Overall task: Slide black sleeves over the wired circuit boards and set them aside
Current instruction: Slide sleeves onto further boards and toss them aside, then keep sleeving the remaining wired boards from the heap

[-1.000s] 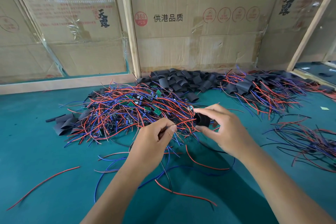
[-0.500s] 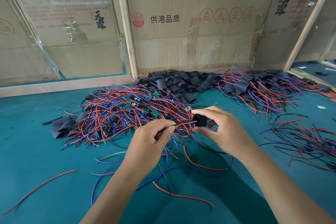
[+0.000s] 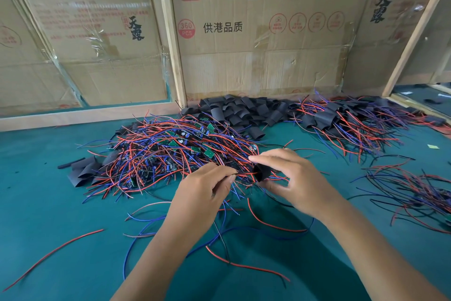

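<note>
wire heap (image 3: 170,154) ahead, bare mat (image 3: 48,203) left, cardboard wall (image 3: 256,56) behind

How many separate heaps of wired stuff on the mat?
3: bare wired boards behind the left hand, sleeved ones back right, dark wire bundle far right. Edges may hide more.

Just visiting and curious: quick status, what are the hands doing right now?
Left hand pinching wires. Right hand holding black sleeve, wires entering it. Tangled wire pile close behind; nothing blocking.
</note>
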Available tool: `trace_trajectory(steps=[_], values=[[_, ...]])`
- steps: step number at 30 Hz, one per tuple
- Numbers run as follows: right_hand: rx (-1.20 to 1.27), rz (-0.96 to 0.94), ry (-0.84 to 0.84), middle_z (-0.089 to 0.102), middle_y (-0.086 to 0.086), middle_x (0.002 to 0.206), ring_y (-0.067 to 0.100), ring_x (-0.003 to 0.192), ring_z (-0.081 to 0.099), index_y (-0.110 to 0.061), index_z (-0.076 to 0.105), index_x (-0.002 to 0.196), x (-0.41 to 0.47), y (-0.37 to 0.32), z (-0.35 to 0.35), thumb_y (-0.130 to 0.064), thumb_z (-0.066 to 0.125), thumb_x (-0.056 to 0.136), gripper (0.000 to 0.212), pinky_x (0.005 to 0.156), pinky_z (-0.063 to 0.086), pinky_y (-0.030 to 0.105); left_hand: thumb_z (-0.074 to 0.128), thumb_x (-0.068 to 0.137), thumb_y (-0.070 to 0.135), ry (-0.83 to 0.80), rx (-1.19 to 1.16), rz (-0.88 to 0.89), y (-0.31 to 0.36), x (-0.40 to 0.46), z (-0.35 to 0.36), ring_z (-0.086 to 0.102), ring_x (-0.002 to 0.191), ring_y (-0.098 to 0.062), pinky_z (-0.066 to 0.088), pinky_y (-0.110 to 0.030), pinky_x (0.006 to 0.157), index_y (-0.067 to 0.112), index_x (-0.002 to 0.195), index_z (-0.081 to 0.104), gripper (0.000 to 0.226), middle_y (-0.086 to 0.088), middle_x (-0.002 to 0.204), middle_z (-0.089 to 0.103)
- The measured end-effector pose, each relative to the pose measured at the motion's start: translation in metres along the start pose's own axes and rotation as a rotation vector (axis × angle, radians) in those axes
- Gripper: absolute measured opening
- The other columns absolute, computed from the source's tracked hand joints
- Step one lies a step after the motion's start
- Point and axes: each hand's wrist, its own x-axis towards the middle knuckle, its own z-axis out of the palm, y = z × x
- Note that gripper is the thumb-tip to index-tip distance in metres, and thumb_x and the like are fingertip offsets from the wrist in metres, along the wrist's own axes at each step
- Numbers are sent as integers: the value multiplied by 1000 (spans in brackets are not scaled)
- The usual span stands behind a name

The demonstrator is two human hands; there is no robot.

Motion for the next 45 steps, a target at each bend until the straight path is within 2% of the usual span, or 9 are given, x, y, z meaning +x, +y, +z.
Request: trace_trajectory(steps=[6,12,15,17,21,24,28,38,45], values=[[-131,-68,-46,67,-4,109,18,100,57,-19,67,128,-1,-9,15,-32,74,86,44,92,47,38,56,98,23,-88,-108,-44,4,-4,16,48,60,-6,37,-22,57,35,108,51,17,10,71,54],[-277,-96,-116,65,-5,96,22,95,57,-23,68,124,-1,-12,22,-41,70,85,43,89,45,39,37,101,20,-213,-218,-158,3,-7,12,45,63,-21,39,-42,64,37,106,40,18,-3,77,58],[-261,-83,-197,62,0,95,22,95,53,-22,66,128,-1,-13,24,-42,69,88,45,89,46,40,39,104,15,-278,38,-81,4,-2,1,53,79,-20,43,-38,78,23,114,46,15,6,88,64],[-247,-81,-243,60,-1,97,21,97,51,-25,63,132,-1,-13,26,-46,67,90,48,91,43,37,40,102,14,-309,151,-88,-2,2,-18,51,83,-15,39,-34,81,22,105,51,14,7,91,62],[-201,-63,-273,61,-9,111,13,107,47,-29,57,132,-3,-11,28,-50,65,89,49,98,39,31,57,94,15,-467,173,-144,-16,-3,-53,53,84,-2,41,-22,77,31,90,58,16,15,87,60],[-177,-52,-264,60,-15,108,9,105,46,-32,58,116,-2,-12,29,-49,67,87,36,95,41,32,71,88,31,-602,194,-188,-21,-9,-54,55,85,1,46,-23,82,32,92,61,11,17,91,61],[-163,-83,-279,61,-10,108,13,103,47,-30,62,122,-3,-14,30,-47,67,88,39,95,39,27,76,85,37,-668,220,-212,-24,-11,-52,54,85,0,46,-22,82,30,96,66,17,14,94,60],[-72,-21,-258,61,-6,106,11,101,53,-26,64,126,-1,-21,24,-55,65,89,47,91,46,35,73,90,34,-403,184,-96,-5,-2,-50,57,80,-5,45,-24,80,25,95,64,14,11,82,65],[-15,-9,-134,62,-10,97,7,92,55,-21,69,117,-2,-28,22,-59,64,84,50,84,48,30,78,86,27,-311,-63,-121,3,-2,-46,60,81,-7,43,-13,75,26,93,62,17,11,82,67]])
